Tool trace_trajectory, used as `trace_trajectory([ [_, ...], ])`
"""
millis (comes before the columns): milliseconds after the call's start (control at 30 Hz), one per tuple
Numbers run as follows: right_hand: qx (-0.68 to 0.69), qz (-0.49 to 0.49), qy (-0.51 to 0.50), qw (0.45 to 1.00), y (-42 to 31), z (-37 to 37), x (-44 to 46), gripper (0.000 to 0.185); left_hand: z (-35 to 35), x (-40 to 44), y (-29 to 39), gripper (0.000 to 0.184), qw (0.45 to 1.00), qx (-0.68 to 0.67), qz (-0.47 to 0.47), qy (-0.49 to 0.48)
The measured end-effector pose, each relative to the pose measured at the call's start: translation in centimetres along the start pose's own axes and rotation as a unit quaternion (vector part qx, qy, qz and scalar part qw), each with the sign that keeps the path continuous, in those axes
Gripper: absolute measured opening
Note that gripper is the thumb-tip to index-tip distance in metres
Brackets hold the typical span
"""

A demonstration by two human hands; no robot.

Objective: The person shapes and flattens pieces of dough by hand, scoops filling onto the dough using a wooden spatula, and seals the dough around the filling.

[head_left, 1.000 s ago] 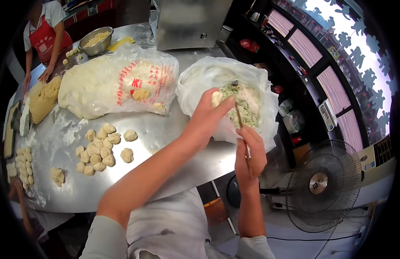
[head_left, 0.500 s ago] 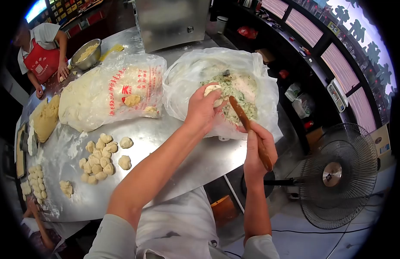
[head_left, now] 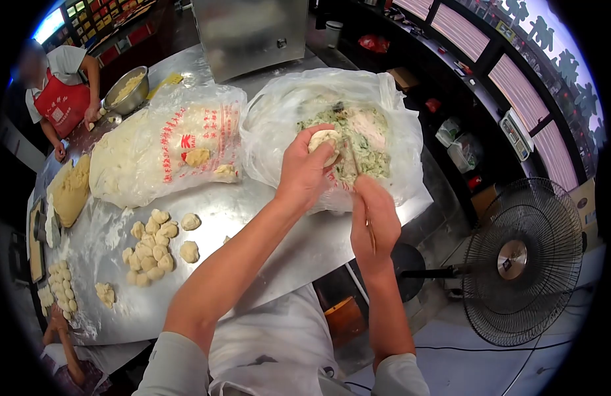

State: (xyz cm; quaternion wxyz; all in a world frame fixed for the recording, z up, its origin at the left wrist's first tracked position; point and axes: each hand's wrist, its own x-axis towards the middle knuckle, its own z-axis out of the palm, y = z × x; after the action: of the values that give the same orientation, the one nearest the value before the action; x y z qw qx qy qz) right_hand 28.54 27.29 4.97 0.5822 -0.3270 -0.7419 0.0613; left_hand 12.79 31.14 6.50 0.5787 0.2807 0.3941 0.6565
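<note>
My left hand [head_left: 304, 168] cups a piece of dough [head_left: 325, 140], its fingers curled round the sides. In my right hand [head_left: 378, 214] is a brown spatula [head_left: 371, 236], turned nearly edge-on, with its far end close beside the dough. Both hands are over the near side of a white plastic bag [head_left: 269, 112] that is open at the top. Inside the bag lies a pale and green chopped filling [head_left: 373, 158]. What the dough holds inside is hard to make out.
Dough balls [head_left: 147, 254] lie on the steel table [head_left: 252, 224], left of my forearm. A large bag of dough [head_left: 134, 152] and a metal bowl [head_left: 129, 92] stand beyond. A co-worker in a red apron [head_left: 60, 107] is at far left; a fan [head_left: 512, 259] stands at right.
The spatula has turned from showing its flat face to edge-on. My right hand has moved up and left, bringing the spatula's end to the dough. My left hand has barely moved.
</note>
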Motion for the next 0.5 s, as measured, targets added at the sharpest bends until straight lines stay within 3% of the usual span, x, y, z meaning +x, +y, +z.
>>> trace_trajectory([
  [67, -0.057, 0.011, 0.030, 0.998, 1.3, 0.2, 0.4, 0.025, 0.2, -0.3, -0.1, 0.034, 1.000, -0.008, 0.010, 0.001],
  [100, -0.008, 0.120, 0.027, 0.992, 1.6, -0.1, 0.4, 0.021, 0.1, -0.3, -0.3, 0.035, 1.000, -0.013, 0.016, 0.001],
  [200, 0.085, 0.226, 0.034, 0.970, 1.1, -1.3, 0.7, 0.018, -0.7, 0.4, -0.1, 0.037, 0.998, -0.064, -0.009, 0.009],
  [333, 0.138, 0.206, 0.034, 0.968, -0.9, -1.8, 0.9, 0.020, -1.8, 1.3, -0.3, 0.037, 0.983, -0.176, -0.034, -0.034],
  [500, 0.206, 0.233, 0.025, 0.950, -1.8, -1.4, 0.7, 0.022, -1.8, 0.9, -0.3, 0.035, 0.983, -0.167, -0.043, -0.059],
])
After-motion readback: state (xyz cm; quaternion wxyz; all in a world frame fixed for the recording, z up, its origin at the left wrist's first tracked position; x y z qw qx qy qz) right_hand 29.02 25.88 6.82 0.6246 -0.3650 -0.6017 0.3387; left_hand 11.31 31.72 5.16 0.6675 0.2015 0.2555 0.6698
